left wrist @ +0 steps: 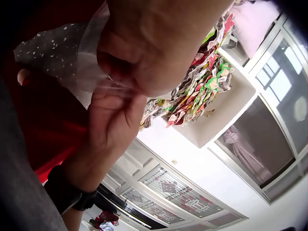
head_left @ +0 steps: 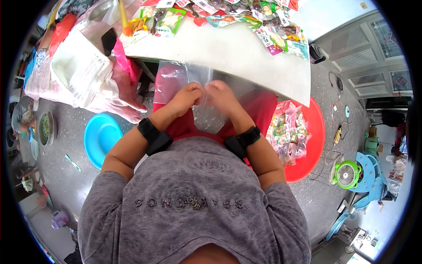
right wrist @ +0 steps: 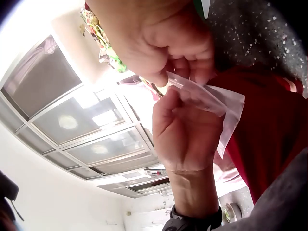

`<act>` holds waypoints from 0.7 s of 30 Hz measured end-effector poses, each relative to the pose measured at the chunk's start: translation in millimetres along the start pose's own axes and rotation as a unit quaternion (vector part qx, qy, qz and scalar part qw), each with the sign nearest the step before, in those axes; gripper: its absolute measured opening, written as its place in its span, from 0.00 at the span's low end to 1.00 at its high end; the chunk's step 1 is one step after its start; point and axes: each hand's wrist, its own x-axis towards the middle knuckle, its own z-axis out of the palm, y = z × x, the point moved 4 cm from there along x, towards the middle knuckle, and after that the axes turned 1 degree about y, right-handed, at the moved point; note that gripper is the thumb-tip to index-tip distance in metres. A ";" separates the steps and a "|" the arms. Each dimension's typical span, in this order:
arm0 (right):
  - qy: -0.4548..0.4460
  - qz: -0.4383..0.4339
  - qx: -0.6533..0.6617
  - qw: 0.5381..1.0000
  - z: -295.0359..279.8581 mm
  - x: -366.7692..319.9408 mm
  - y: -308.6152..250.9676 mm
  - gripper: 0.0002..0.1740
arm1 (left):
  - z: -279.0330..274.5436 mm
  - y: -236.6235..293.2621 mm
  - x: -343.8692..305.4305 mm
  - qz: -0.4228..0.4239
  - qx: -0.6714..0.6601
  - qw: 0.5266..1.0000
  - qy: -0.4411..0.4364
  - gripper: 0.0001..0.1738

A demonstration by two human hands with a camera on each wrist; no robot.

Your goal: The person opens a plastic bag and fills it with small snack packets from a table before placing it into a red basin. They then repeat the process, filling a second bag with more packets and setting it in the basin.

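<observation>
A clear plastic bag point(head_left: 173, 72) hangs over the person's lap, just in front of the table's near edge. The left hand point(head_left: 188, 97) pinches the bag's edge with curled fingers. Close beside it, the right hand point(head_left: 223, 99) grips the same edge and looks blurred. In the right wrist view a flap of the bag point(right wrist: 232, 103) sticks out past the left hand point(right wrist: 190, 134), while the right hand point(right wrist: 163, 43) meets it at the fingertips. The left wrist view has a thin stretch of film between the hands; the left hand's fingertips are partly hidden there.
The white table point(head_left: 246, 57) carries a pile of colourful snack packets point(head_left: 268, 22) at its far side. A red basin point(head_left: 314, 132) with packets point(head_left: 288, 132) stands at the right, a blue basin point(head_left: 102, 138) at the left. White sacking point(head_left: 81, 66) covers a surface at far left.
</observation>
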 end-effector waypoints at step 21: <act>0.009 -0.057 0.075 0.996 -25.5 15.7 -37.1 0.07 | 23.8 101.3 -18.0 0.488 0.578 0.637 0.149 0.11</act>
